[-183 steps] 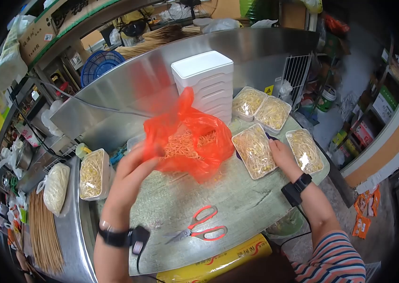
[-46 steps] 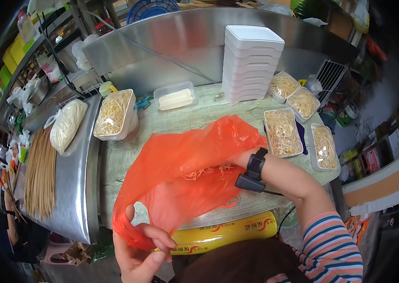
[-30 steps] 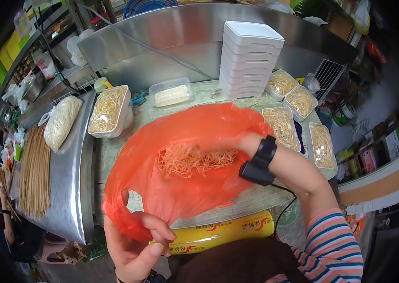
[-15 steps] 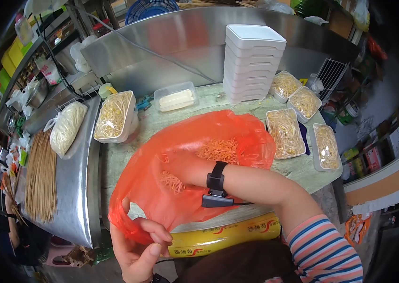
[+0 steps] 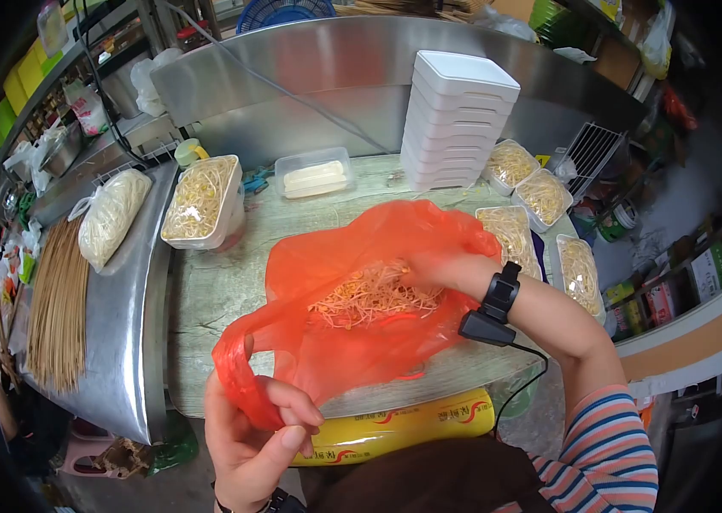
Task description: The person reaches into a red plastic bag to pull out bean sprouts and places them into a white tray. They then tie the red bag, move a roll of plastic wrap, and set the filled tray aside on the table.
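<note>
A translucent red plastic bag [image 5: 310, 256] lies on the table with bean sprouts [image 5: 374, 295] inside, seen through its mouth and film. My left hand [image 5: 263, 436] has its fingers curled round the bag's twisted handle at the near left. On the bag's right side, my right hand [image 5: 438, 267] is behind the red film; its fingers are blurred and mostly hidden, so their grip cannot be made out. A yellow roll of cling film [image 5: 404, 427] lies along the near table edge, just below the bag.
White trays [image 5: 459, 111] stand stacked at the back. Wrapped sprout trays [image 5: 579, 274] line the right side; another pack [image 5: 200, 201] sits at left. A clear container [image 5: 313, 173] is at the back. Skewers [image 5: 58, 299] and a white bag [image 5: 115, 218] lie on the steel counter [image 5: 135, 325].
My right hand has moved to the right, from the middle of the bag to its right side, and more sprouts show. My left hand keeps hold of the handle. The view has shifted slightly.
</note>
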`<state>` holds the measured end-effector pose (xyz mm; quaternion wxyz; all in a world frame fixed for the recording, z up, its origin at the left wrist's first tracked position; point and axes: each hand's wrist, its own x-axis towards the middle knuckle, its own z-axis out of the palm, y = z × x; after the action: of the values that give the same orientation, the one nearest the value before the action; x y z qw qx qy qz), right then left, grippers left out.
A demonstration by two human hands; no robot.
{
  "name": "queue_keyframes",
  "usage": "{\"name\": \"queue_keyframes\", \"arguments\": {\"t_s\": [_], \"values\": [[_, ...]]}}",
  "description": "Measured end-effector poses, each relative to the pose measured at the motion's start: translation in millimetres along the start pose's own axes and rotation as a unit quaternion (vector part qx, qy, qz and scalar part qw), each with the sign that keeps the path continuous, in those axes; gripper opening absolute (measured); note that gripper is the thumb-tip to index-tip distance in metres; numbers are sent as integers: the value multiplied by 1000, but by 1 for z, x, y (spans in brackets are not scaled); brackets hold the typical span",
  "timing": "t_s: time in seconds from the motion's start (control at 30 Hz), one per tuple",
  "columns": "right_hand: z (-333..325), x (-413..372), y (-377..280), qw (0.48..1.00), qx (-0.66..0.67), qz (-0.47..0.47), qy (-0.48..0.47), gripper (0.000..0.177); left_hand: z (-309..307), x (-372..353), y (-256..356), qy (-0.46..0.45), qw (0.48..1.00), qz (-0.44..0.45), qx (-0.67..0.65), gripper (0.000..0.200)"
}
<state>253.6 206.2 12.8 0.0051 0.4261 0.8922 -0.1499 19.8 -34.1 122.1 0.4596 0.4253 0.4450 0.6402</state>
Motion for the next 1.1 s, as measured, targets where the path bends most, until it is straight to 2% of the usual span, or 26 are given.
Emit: {"name": "queue_keyframes", "arguments": {"t_s": [0.13, 0.27, 0.37, 0.4, 0.47, 0.5, 0.53, 0.57, 0.6, 0.67, 0.7, 0.77, 0.8, 0.83, 0.9, 1.07, 1.1], "values": [[15, -17, 12, 996, -31, 11, -88, 53, 8, 6, -7, -24, 999, -22, -3, 89], [21, -13, 16, 993, -44, 14, -109, 54, 15, 11, -5, -25, 1000, -4, -7, 90], [22, -5, 21, 993, -59, 10, -98, 54, 15, 13, -5, -25, 999, 24, -7, 90], [21, -6, 21, 993, -60, 9, -97, 54, 5, 14, -3, -78, 996, 15, -36, 83], [13, -9, 16, 994, -88, -68, 14, 59, 5, 16, -2, -66, 997, 2, -33, 83], [7, -15, 15, 993, -90, -70, 16, 59, 5, 16, -1, -55, 998, -16, -30, 83], [-2, -26, 13, 981, 190, -25, 23, 58, 4, 18, -2, -54, 998, -14, -31, 83], [-12, -34, 8, 890, 455, 22, 28, 57, 2, 20, -5, -56, 998, -13, -24, 82], [-26, -39, 0, 891, 453, 20, 29, 57, 1, 22, -6, -59, 998, -10, -17, 81], [-49, -41, -16, 718, 696, -2, -24, 52, -1, 29, -5, -53, 999, -4, -12, 80], [-53, -33, -16, 721, 693, -6, -22, 52, -2, 32, -5, -48, 999, -2, -7, 79], [-56, -11, -11, 703, 692, 34, -162, 64, -3, 34, -6, -54, 998, 9, -8, 79], [-50, -4, -8, 678, 711, 15, -187, 62, -4, 34, -6, -60, 998, 13, -7, 78], [-46, -2, -7, 681, 708, 15, -187, 62, -5, 35, -7, -59, 998, 16, -10, 78], [-40, -2, -8, 633, 746, -3, -207, 59, -7, 36, -8, -63, 998, 6, -7, 77], [-47, 4, -28, 650, 738, -58, -171, 58, -11, 34, -6, -62, 998, 0, -28, 77], [-44, 12, -28, 686, 713, -37, -137, 62, -11, 31, -6, -67, 997, -1, -38, 77]]}}
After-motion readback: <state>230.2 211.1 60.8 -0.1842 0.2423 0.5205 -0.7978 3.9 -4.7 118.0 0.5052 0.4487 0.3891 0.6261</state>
